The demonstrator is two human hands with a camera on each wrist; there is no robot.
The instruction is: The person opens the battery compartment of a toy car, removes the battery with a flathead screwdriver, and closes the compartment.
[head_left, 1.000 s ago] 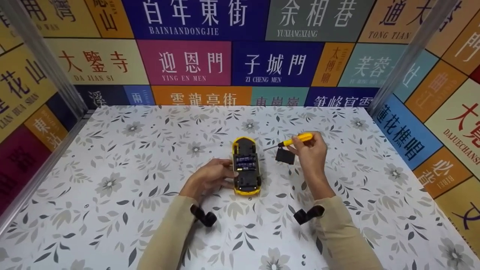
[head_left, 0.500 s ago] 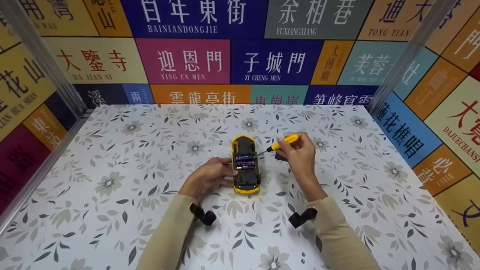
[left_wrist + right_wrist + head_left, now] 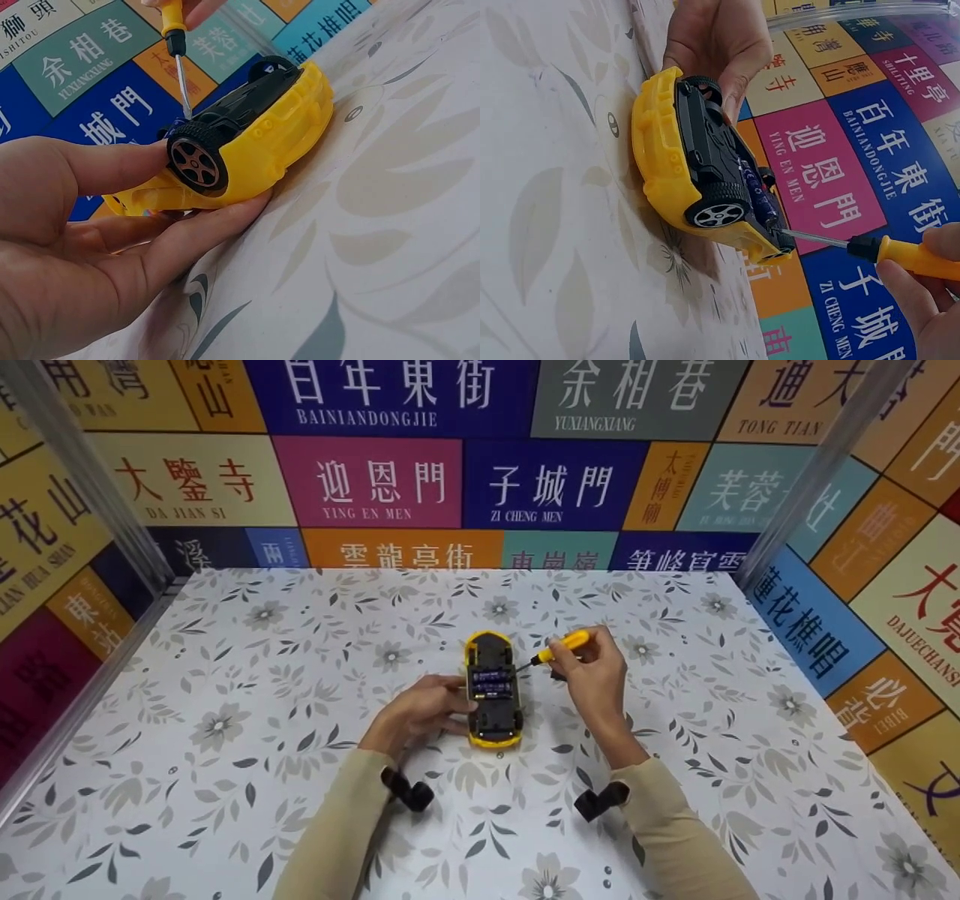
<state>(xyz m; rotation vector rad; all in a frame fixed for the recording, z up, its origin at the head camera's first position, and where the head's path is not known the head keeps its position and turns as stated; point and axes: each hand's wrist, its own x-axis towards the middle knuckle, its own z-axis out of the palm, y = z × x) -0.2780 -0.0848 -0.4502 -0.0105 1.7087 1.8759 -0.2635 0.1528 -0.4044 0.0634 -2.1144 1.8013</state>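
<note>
A yellow toy car (image 3: 493,690) lies upside down on the flowered table (image 3: 225,720), its black underside up and the batteries (image 3: 491,682) showing in an open bay. My left hand (image 3: 420,714) grips the car's left side, thumb by a wheel (image 3: 196,156) and fingers under the body (image 3: 247,161). My right hand (image 3: 592,679) pinches a small yellow-handled screwdriver (image 3: 556,648). Its metal tip (image 3: 810,238) touches the car's underside (image 3: 720,161) beside the batteries. A black cover piece (image 3: 556,673) lies mostly hidden under the right hand.
Walls of coloured sign panels (image 3: 390,480) close the table in on three sides, with metal posts (image 3: 82,472) at the back corners. Bare tabletop stretches left, right and behind the car.
My right hand has moved left with the screwdriver, bringing its tip from off the car onto the underside. The black cover is now mostly hidden under that hand. The left hand stays put.
</note>
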